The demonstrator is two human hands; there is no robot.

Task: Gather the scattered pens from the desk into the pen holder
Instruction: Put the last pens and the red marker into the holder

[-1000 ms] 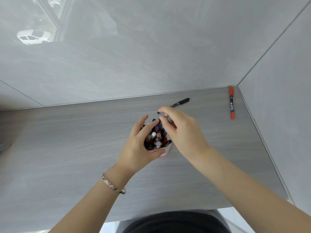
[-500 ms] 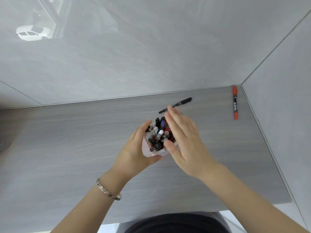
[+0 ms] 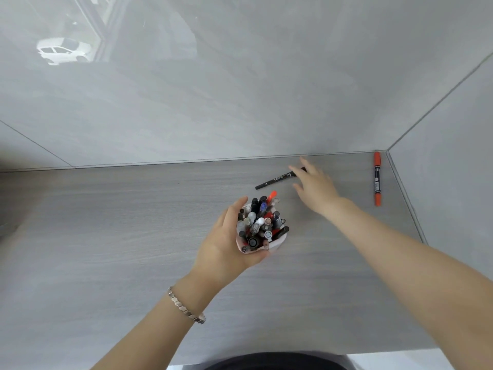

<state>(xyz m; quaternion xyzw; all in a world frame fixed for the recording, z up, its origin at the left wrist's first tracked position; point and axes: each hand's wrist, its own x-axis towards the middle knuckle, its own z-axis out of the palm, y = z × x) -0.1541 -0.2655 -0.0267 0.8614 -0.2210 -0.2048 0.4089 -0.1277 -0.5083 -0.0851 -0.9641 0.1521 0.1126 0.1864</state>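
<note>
A white pen holder (image 3: 277, 243) packed with several pens stands mid-desk. My left hand (image 3: 226, 241) is wrapped around its left side and bottom rim. A black pen (image 3: 274, 180) lies on the desk beyond the holder. My right hand (image 3: 314, 185) reaches over that pen's right end with fingers spread, and the end is hidden under the fingers. Whether the fingers touch the pen I cannot tell. An orange marker (image 3: 377, 178) lies lengthwise by the right wall, apart from both hands.
The grey wood-grain desk (image 3: 106, 236) ends at a glossy grey back wall (image 3: 240, 89) and a side wall (image 3: 453, 156) on the right. The front desk edge runs near my body at the bottom.
My right hand has left the top of the pen holder and moved back and right over the black pen. My left hand stays on the holder.
</note>
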